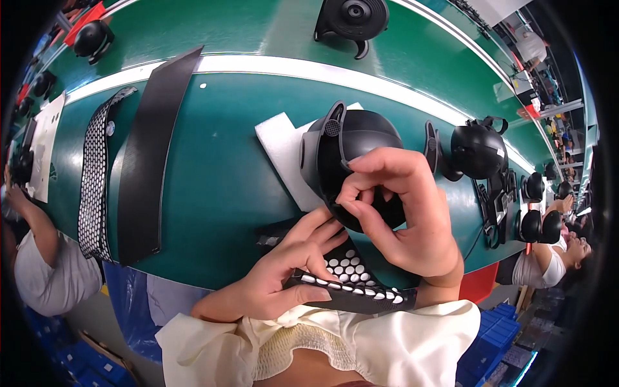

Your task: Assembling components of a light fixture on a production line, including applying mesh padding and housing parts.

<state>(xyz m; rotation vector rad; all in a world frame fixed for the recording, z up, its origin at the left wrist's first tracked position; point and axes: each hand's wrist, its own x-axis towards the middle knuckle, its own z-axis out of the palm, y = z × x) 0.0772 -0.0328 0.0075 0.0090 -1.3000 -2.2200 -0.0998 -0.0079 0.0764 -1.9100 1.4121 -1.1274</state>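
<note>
My left hand (290,271) grips a black sheet of white round dots (348,264) close to my body; the sheet bends, with one edge folded up. Just in front stands a glossy black rounded helmet-like shell (371,132) with a curved side arm ending in a mesh disc (332,128). My right hand (409,213) is raised over the near side of this shell, thumb and fingertips closed in a pinch. Anything between those fingertips is too small to make out. White foam (280,138) lies under and beside the shell. My right hand hides part of the shell's opening.
On the left lie another strip of white dots (95,174) and a long black strip (148,155). Right of the shell sits another black shell (478,149) with straps (493,219). A black unit (354,16) rests on the far green belt. Co-workers sit at both sides.
</note>
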